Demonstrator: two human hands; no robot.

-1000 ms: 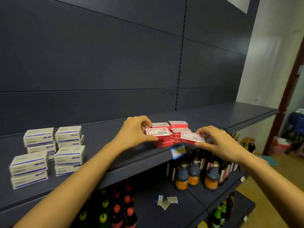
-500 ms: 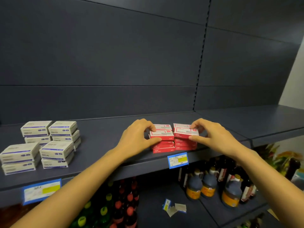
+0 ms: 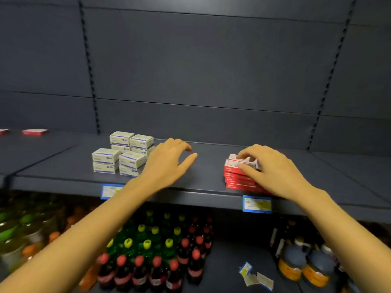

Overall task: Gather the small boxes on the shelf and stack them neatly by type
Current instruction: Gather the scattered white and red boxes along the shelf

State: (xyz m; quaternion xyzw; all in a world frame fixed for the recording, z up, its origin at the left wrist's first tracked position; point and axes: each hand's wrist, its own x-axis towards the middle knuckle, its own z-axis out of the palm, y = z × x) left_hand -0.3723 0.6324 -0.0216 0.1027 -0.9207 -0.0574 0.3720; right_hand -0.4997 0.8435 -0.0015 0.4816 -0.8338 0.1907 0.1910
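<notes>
Red small boxes [image 3: 238, 178] sit stacked on the dark shelf [image 3: 203, 188], right of centre. My right hand [image 3: 268, 168] lies over the stack, its thumb and fingers pinching the top red box. My left hand [image 3: 169, 163] hovers over bare shelf between the two groups, fingers loosely curled, holding nothing. White boxes with blue stripes [image 3: 124, 154] stand in several two-high piles to the left. Two more red boxes [image 3: 35, 131] lie far left at the back of the shelf.
Blue price tags [image 3: 256, 204] hang on the shelf's front edge. Below it stand bottles with yellow and red caps [image 3: 156, 250], dark jugs [image 3: 304, 263] at the right, and loose paper tags [image 3: 256, 275] on the lower shelf.
My left hand has let go of the red stack and moved left toward the white boxes. My right hand stays on the red boxes. The view has swung left.
</notes>
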